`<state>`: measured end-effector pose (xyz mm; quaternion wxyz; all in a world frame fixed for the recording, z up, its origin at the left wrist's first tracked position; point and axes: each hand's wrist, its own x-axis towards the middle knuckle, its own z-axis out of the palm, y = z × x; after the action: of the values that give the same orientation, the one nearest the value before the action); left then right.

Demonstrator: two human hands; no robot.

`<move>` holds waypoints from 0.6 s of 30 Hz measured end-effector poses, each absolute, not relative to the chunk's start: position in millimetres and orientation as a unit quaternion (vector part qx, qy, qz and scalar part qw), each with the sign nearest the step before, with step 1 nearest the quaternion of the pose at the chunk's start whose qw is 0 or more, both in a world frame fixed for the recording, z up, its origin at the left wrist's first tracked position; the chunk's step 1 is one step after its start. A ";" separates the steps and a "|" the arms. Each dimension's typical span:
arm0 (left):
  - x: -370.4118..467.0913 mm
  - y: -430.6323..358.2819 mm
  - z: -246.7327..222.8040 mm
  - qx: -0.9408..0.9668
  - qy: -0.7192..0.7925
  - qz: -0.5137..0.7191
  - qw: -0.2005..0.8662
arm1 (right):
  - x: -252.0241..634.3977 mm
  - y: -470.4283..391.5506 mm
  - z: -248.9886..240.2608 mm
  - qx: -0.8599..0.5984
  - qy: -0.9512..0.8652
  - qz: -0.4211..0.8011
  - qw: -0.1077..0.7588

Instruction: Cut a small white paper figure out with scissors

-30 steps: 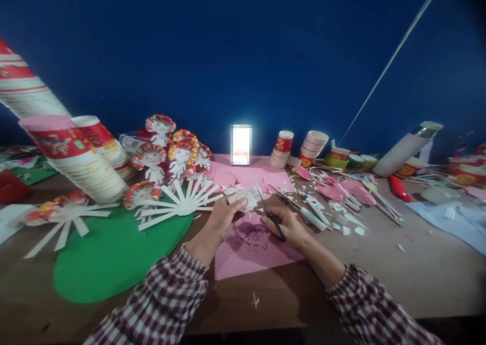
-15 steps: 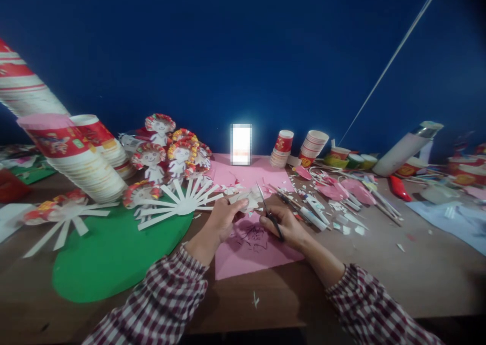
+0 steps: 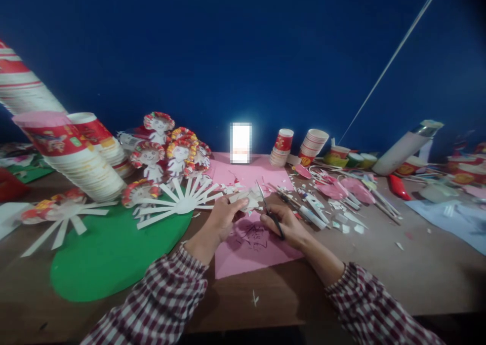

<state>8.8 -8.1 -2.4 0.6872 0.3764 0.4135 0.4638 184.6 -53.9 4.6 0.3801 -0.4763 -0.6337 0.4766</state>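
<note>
My left hand (image 3: 223, 215) pinches a small white paper piece (image 3: 253, 197) in the middle of the view. Dark-handled scissors (image 3: 273, 217) are held in my right hand (image 3: 286, 224), their blades pointing up and away beside the paper's right edge. Below both hands lies a pink sheet (image 3: 243, 256) with dark pen lines on it. To the left, white paper strips fan out from a round centre (image 3: 185, 204), partly over a green sheet (image 3: 114, 264). Some of my left fingers are hidden behind the paper.
Stacked paper cups (image 3: 83, 162) lean at the left, near paper dolls (image 3: 177, 157) with red and yellow frills. A bright screen (image 3: 240, 143) stands at the back. Pens (image 3: 312, 217), paper scraps, a red object (image 3: 398, 187) and a white cylinder (image 3: 402, 150) are on the right.
The hands, paper and scissors stay nearly in place. The scissor blades look slightly closer to the paper. The whole view has shifted very slightly.
</note>
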 end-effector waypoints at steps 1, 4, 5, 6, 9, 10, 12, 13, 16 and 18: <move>8.8 -7.7 -3.2 0.380 0.412 0.467 0.684 | 185.1 -53.8 4.0 -0.478 -0.630 0.480 0.379; 9.0 -6.8 -5.0 0.383 0.413 0.477 0.675 | 186.5 -53.7 1.5 -0.482 -0.624 0.488 0.375; 9.1 -6.7 -5.4 0.383 0.413 0.477 0.674 | 186.8 -53.8 0.8 -0.480 -0.626 0.486 0.375; 9.0 -6.5 -5.6 0.384 0.414 0.475 0.674 | 187.0 -53.9 0.3 -0.479 -0.628 0.484 0.376; 8.8 -6.3 -6.2 0.385 0.417 0.470 0.676 | 186.6 -54.3 0.4 -0.482 -0.626 0.483 0.377; 8.8 -6.3 -6.5 0.383 0.418 0.469 0.677 | 186.2 -54.5 1.0 -0.484 -0.625 0.484 0.376; 8.8 -6.3 -6.8 0.382 0.416 0.468 0.680 | 185.4 -54.6 2.5 -0.486 -0.625 0.481 0.377; 9.0 -6.4 -6.7 0.382 0.416 0.468 0.679 | 185.0 -54.7 3.3 -0.485 -0.628 0.478 0.377; 9.5 -6.9 -5.7 0.384 0.414 0.471 0.678 | 184.5 -54.7 5.4 -0.484 -0.636 0.468 0.377; 9.7 -7.2 -4.9 0.381 0.412 0.473 0.679 | 184.5 -54.8 6.4 -0.485 -0.636 0.468 0.375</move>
<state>9.7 -7.2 -4.9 0.6794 0.3807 0.4122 0.4728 184.5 -54.8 6.4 0.3751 -0.4851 -0.6365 0.4679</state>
